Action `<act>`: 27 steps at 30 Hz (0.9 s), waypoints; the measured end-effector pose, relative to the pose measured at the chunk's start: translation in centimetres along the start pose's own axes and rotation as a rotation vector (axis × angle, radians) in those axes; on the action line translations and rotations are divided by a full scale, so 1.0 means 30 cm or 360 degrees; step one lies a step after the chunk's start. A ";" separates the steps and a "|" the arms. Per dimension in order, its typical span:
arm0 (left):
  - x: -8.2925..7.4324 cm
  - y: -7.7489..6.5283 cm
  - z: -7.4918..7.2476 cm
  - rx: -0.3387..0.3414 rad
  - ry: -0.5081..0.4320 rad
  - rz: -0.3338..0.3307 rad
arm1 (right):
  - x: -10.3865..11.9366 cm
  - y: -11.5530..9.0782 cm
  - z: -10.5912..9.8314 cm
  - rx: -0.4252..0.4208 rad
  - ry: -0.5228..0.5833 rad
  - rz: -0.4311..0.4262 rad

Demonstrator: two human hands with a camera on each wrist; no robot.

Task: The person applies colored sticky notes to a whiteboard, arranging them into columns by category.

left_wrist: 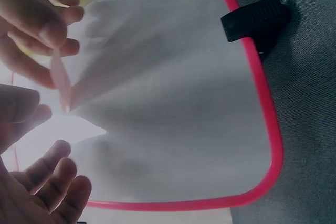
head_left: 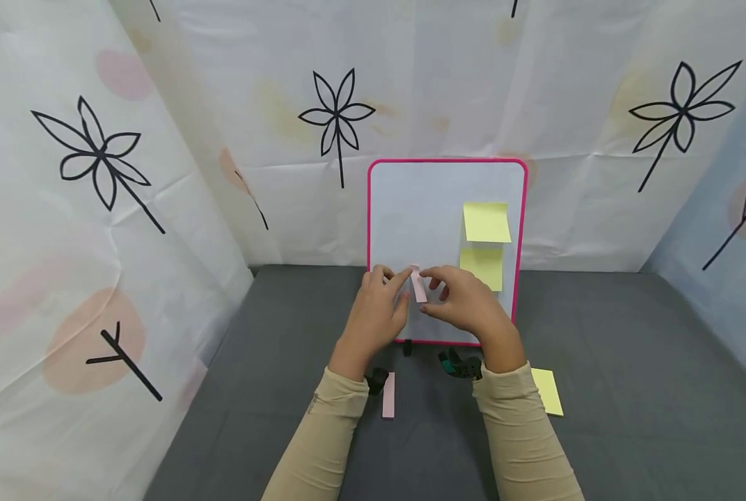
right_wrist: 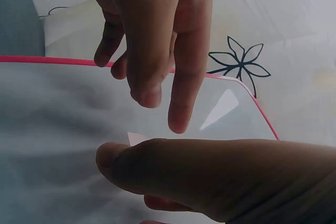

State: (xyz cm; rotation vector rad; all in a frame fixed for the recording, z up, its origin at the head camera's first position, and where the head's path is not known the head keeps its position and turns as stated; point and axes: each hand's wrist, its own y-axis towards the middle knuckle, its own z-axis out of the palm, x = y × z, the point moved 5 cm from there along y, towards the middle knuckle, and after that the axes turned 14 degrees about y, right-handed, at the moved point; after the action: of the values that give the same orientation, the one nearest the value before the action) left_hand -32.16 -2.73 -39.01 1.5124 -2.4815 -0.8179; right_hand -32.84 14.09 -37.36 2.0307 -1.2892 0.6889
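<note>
My right hand (head_left: 470,303) pinches a narrow pink paper strip (head_left: 418,285) between thumb and index finger, over the lower part of a pink-framed whiteboard (head_left: 417,209). In the left wrist view the strip (left_wrist: 61,80) tilts down from the right thumb. Most of it is hidden behind the thumb in the right wrist view, where one pale end (right_wrist: 136,138) shows. My left hand (head_left: 373,309) is on the strip's other side, its index fingertip right at the strip's upper end. The left fingers are spread apart and hold nothing.
Two yellow sticky notes (head_left: 487,223) are on the board's right side, one above the other. Another pink strip (head_left: 388,395) lies on the grey table (head_left: 630,390) by the left wrist. A yellow note (head_left: 547,392) lies beside the right sleeve. A black clip (left_wrist: 254,18) grips the board's edge.
</note>
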 end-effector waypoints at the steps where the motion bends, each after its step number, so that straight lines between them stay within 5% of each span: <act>1: 0.003 0.003 0.008 -0.0006 0.0005 -0.0006 | 0.000 0.000 0.000 0.0001 0.0002 0.0004; 27: 0.003 0.004 0.063 -0.0014 0.0180 0.0029 | -0.003 0.005 0.001 0.0030 0.0005 -0.0030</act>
State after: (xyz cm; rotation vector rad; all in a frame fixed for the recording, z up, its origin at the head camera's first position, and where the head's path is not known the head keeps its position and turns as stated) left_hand -32.99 -2.03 -40.58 1.4878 -2.4040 -0.7186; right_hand -33.01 14.07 -37.41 2.0537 -1.2647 0.6981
